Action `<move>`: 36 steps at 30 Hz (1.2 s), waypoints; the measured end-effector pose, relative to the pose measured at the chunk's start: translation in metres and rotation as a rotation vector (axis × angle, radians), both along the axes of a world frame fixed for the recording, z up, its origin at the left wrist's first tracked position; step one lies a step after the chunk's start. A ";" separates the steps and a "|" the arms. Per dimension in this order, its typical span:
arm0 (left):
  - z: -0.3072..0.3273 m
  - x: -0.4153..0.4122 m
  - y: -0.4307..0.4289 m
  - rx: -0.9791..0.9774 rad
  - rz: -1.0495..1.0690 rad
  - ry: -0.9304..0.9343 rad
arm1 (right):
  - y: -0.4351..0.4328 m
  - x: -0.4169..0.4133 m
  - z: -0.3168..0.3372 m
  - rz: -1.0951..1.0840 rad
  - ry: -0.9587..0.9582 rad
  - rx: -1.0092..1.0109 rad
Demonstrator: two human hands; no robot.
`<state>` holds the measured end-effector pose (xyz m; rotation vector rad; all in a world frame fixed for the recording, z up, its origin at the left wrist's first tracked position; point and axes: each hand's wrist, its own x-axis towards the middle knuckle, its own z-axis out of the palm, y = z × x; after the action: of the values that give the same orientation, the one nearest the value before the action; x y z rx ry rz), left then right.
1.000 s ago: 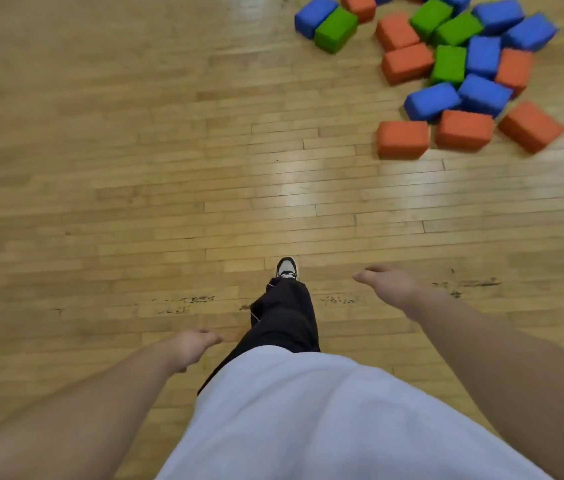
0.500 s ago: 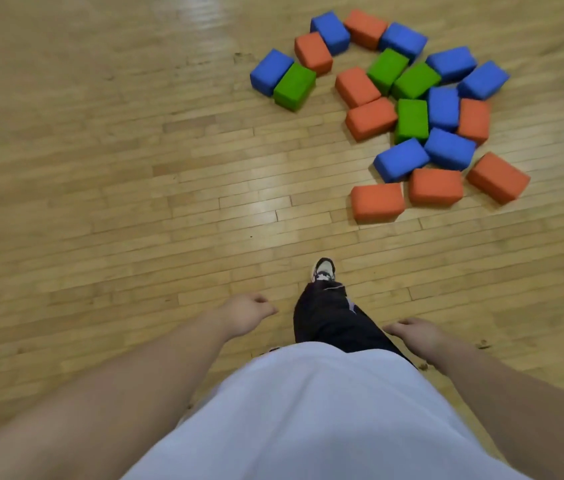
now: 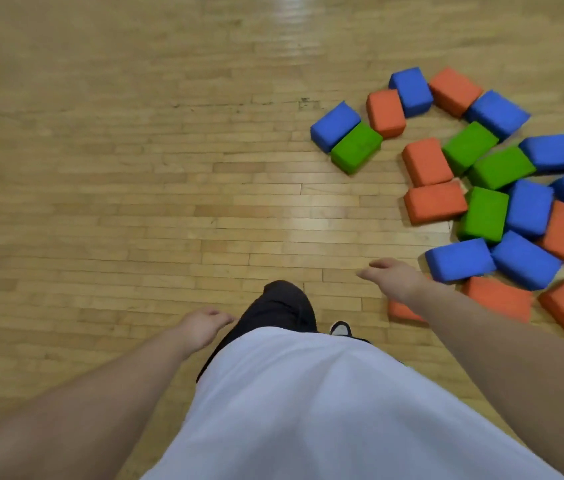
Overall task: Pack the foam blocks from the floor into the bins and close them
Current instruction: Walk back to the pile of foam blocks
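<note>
The wooden floor (image 3: 118, 202) is filling most of the view, and no bin is showing anywhere on it. A pale shirt (image 3: 325, 410) is taking up the bottom middle, with a dark trouser leg (image 3: 280, 303) reaching forward from under it.

The blocks (image 3: 485, 214) are lying in a loose cluster on the floor at the right, about twenty of them in blue, orange and green, many touching their neighbours. None is sitting in a container, as far as can be seen. So the packing is looking barely begun, or not begun at all. Every visible block is waiting to be picked up, and the bins are waiting to be filled and closed.

The right hand (image 3: 391, 277) is hanging just beside the near edge of the cluster, its fingers loosely spread and holding nothing. An orange block (image 3: 400, 311) is lying partly hidden under that forearm. The left hand (image 3: 202, 322) is hanging beside the leg, well apart from the blocks, its fingers loosely curled and holding nothing. A shoe (image 3: 340, 329) is peeking out past the shirt hem.
</note>
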<state>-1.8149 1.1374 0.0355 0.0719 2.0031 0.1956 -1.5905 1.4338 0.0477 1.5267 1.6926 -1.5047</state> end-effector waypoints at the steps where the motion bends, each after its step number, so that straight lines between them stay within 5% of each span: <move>1: -0.001 -0.016 0.015 -0.026 -0.001 0.003 | 0.022 -0.020 0.000 -0.005 0.039 -0.001; 10: -0.034 -0.167 0.214 -0.110 -0.134 -0.046 | 0.186 -0.124 -0.034 -0.104 -0.036 -0.044; 23: -0.013 -0.265 0.640 0.205 -0.598 -0.089 | 0.413 -0.176 -0.058 -0.405 -0.174 -0.138; 36: -0.062 -0.398 0.837 -0.041 -0.586 0.060 | 0.678 -0.321 -0.129 -0.406 0.019 -0.069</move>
<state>-2.2126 1.9740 -0.0266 0.6337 1.9573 -0.2261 -1.9112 2.1118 -0.0813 1.9044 1.3780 -1.7553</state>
